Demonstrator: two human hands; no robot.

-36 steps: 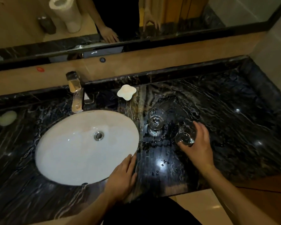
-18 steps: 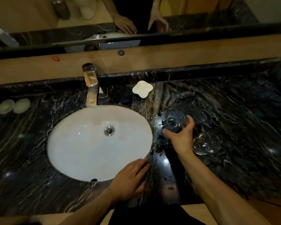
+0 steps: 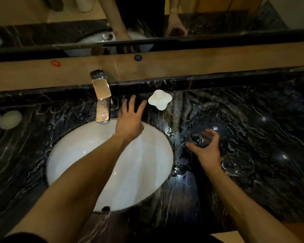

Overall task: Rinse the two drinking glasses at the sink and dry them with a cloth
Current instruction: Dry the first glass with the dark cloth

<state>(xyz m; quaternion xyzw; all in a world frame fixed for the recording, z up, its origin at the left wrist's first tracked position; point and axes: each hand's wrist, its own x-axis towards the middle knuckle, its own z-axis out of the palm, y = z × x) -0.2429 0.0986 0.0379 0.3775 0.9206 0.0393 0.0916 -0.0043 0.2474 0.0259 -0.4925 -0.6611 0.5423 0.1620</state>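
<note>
A: Nearest glass?
B: second glass (image 3: pixel 237 163) on the marble counter (image 3: pixel 270 128), just beside the right hand (image 3: pixel 206 151) at its wrist side, untouched.
A: Right fingers?
B: curled round the first glass (image 3: pixel 196 139); blurred, grip looks loose.
A: Left?
B: left hand (image 3: pixel 129 120) reaches over the sink (image 3: pixel 88 155), fingers spread, tips between faucet (image 3: pixel 102 97) and soap dish (image 3: pixel 159 99), touching neither glass.

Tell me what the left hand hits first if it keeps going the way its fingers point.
Probably the dark countertop's raised back edge behind the basin, right of the faucet; the left hand is open, and its height is unclear.
</note>
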